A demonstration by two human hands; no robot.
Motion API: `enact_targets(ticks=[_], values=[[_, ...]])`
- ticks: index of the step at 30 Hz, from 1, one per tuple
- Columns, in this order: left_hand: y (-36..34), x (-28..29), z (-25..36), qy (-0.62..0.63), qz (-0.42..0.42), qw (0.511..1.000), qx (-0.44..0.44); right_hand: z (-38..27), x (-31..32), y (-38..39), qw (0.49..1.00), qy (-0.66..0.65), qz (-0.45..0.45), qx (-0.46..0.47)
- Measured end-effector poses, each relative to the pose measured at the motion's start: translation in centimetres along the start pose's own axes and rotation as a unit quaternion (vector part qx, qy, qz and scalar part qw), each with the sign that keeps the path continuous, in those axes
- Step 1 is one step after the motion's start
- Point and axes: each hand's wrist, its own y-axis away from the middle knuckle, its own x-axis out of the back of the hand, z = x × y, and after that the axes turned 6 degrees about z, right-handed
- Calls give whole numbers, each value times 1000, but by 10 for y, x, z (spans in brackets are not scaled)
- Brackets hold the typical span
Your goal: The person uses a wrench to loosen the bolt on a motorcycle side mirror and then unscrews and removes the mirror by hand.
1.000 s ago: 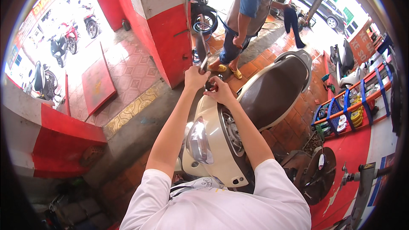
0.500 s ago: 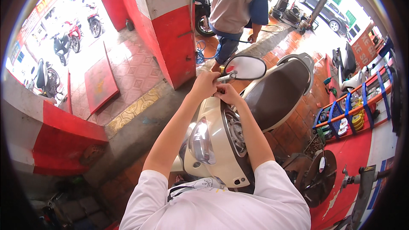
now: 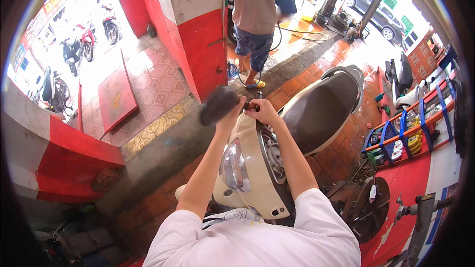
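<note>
A cream scooter (image 3: 272, 199) with a dark brown seat (image 3: 321, 113) stands before me. My left hand (image 3: 231, 117) is closed round the stem of a rear-view mirror (image 3: 217, 106), whose dark, slightly blurred back points out to the left. Close beside it, the fingers of my right hand (image 3: 265, 112) pinch the lower end of the stem, above the scooter's handlebar area. What lies right under those fingertips is hidden. A dark handlebar grip (image 3: 259, 95) shows just beyond my right hand.
Another person (image 3: 255, 5) stands at the far side, holding a hose (image 3: 278, 39). A red and white pillar (image 3: 200, 44) rises ahead to the left. On the right are a blue and orange rack (image 3: 410, 126) of bottles and a dark round stand (image 3: 368, 207).
The mirror has swung from the right of my hands, glass showing, to the left, back showing. My left hand has shifted left and down with it. The other person has moved left.
</note>
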Motion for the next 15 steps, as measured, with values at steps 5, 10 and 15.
enact_targets(ticks=[5, 10, 15], values=[[-9, 3, -2, 393, 121, 850, 330, -1, 3, -2, 998, 62, 0, 8], [-21, 13, -4, 372, 18, 774, 512, -11, -11, -4, 977, -205, 43, 28], [-30, 20, -7, 339, -18, 778, 529, -32, -2, -23, 994, 49, -51, 84]])
